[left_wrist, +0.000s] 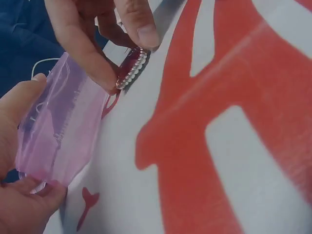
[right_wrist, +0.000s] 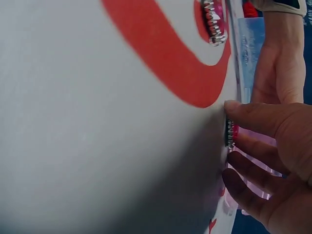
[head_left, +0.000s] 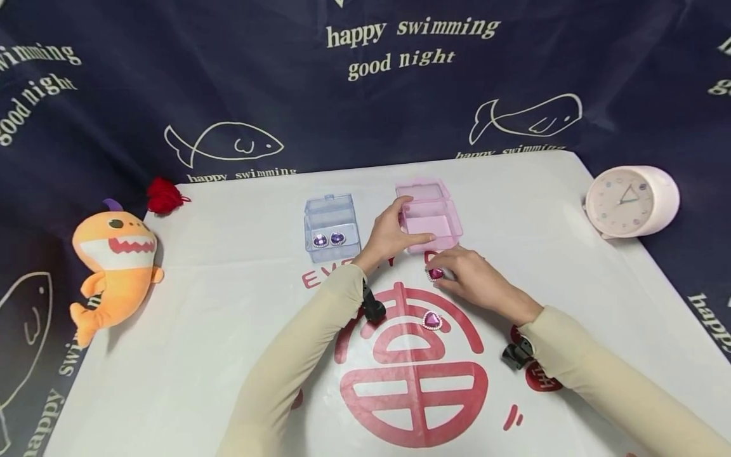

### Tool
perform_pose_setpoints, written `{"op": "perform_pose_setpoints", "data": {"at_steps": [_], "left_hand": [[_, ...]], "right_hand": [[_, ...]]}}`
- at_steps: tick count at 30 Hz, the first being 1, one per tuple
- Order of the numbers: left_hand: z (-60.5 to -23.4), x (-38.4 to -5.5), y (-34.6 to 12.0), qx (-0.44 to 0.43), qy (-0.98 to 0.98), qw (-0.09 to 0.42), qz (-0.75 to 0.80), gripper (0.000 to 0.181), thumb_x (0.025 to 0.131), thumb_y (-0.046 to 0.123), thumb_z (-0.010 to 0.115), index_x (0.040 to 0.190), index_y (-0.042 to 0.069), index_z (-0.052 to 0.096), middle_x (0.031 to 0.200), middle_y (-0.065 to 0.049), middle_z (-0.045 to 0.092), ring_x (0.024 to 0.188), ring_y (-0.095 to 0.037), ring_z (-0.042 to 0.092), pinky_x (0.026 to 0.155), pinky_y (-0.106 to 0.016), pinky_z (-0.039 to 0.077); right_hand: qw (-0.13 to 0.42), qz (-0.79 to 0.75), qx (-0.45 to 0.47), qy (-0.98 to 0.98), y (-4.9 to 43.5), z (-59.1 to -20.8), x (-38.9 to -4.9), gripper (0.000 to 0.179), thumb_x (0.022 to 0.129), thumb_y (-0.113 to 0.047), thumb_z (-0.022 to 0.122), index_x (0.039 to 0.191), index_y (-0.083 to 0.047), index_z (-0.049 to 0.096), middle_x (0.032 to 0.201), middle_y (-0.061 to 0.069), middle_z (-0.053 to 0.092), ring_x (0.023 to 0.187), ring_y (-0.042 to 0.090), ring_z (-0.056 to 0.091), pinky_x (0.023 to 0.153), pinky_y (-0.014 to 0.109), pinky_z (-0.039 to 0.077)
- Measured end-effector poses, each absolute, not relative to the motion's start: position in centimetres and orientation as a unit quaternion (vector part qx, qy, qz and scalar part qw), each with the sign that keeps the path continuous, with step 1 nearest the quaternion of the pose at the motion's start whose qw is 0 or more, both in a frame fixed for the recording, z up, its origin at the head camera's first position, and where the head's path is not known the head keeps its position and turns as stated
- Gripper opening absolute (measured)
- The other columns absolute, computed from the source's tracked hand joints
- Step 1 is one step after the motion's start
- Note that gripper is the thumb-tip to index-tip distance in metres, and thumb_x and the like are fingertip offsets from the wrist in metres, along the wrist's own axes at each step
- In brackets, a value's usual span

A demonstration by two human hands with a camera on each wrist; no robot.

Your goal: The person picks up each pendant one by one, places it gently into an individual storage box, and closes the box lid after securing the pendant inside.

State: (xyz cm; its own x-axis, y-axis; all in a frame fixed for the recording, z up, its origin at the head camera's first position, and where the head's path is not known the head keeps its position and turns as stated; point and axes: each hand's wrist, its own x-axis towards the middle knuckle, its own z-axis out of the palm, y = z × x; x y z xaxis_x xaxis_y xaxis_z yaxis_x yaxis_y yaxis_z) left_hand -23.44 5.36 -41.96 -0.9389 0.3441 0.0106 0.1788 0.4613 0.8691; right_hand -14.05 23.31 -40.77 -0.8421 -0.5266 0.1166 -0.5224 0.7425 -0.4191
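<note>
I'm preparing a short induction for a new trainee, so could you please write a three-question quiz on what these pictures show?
1. Count: How many purple gems lie in the open blue box?

2. True or false: The left hand grips the blue box.

3. Fill in the blank: Between thumb and fingers, the right hand pinches a ____.

Key
1: two.
2: false; it holds the pink box.
3: pink gem.
</note>
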Motion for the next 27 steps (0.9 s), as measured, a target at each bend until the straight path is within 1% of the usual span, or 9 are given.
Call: {"op": "perform_pose_setpoints", "data": {"at_steps": [3, 6, 12, 15, 22, 27], "left_hand": [[-42.3, -23.4, 5.1, 0.152, 0.848, 0.064, 0.503, 0.086, 0.068, 0.033, 0.088, 0.139, 0.014, 0.045, 0.136, -0.009, 0.055, 0.112, -0.022, 0.057, 0.097, -0.034, 0.049], [-42.5, -23.4, 5.0, 0.158, 0.854, 0.061, 0.492, 0.084, 0.067, 0.035, 0.089, 0.138, 0.016, 0.047, 0.133, -0.008, 0.057, 0.106, -0.020, 0.057, 0.091, -0.031, 0.050], [-42.7, -23.2, 5.1, 0.182, 0.858, 0.058, 0.476, 0.083, 0.068, 0.026, 0.087, 0.138, 0.013, 0.047, 0.121, -0.011, 0.061, 0.099, -0.022, 0.058, 0.082, -0.027, 0.050], [-42.7, -23.2, 5.0, 0.186, 0.860, 0.052, 0.472, 0.082, 0.068, 0.026, 0.087, 0.138, 0.013, 0.047, 0.118, -0.012, 0.061, 0.097, -0.022, 0.057, 0.081, -0.026, 0.049], [-42.8, -23.3, 4.9, 0.203, 0.861, 0.042, 0.464, 0.081, 0.069, 0.029, 0.087, 0.137, 0.013, 0.047, 0.118, -0.013, 0.061, 0.097, -0.021, 0.057, 0.083, -0.027, 0.049], [-43.0, -23.4, 4.9, 0.210, 0.860, 0.038, 0.465, 0.080, 0.069, 0.029, 0.087, 0.136, 0.012, 0.047, 0.116, -0.013, 0.061, 0.095, -0.021, 0.057, 0.081, -0.025, 0.048]], "right_hand": [[0.001, -0.222, -0.282, 0.933, 23.0, -40.9, -14.1, 0.023, 0.078, -0.006, 0.078, 0.100, -0.003, 0.073, 0.103, 0.012, 0.072, 0.101, 0.028, 0.065, 0.090, 0.047, 0.052], [-0.003, -0.224, -0.281, 0.933, 23.0, -41.0, -13.9, 0.021, 0.078, -0.006, 0.079, 0.098, -0.003, 0.073, 0.103, 0.012, 0.072, 0.101, 0.028, 0.065, 0.089, 0.047, 0.052], [-0.008, -0.227, -0.287, 0.931, 23.2, -41.4, -13.7, 0.020, 0.079, -0.007, 0.078, 0.098, -0.003, 0.073, 0.104, 0.012, 0.072, 0.101, 0.027, 0.065, 0.089, 0.046, 0.052], [-0.014, -0.227, -0.289, 0.930, 23.3, -41.4, -13.6, 0.020, 0.080, -0.007, 0.077, 0.099, -0.003, 0.073, 0.104, 0.012, 0.072, 0.100, 0.028, 0.065, 0.089, 0.047, 0.052], [-0.038, -0.243, -0.285, 0.926, 24.1, -40.5, -12.8, 0.020, 0.079, -0.008, 0.078, 0.098, -0.003, 0.073, 0.101, 0.010, 0.072, 0.098, 0.026, 0.067, 0.086, 0.047, 0.054], [-0.053, -0.246, -0.281, 0.926, 24.8, -39.6, -12.0, 0.022, 0.078, -0.010, 0.080, 0.097, -0.004, 0.073, 0.099, 0.008, 0.072, 0.097, 0.025, 0.067, 0.086, 0.046, 0.055]]}}
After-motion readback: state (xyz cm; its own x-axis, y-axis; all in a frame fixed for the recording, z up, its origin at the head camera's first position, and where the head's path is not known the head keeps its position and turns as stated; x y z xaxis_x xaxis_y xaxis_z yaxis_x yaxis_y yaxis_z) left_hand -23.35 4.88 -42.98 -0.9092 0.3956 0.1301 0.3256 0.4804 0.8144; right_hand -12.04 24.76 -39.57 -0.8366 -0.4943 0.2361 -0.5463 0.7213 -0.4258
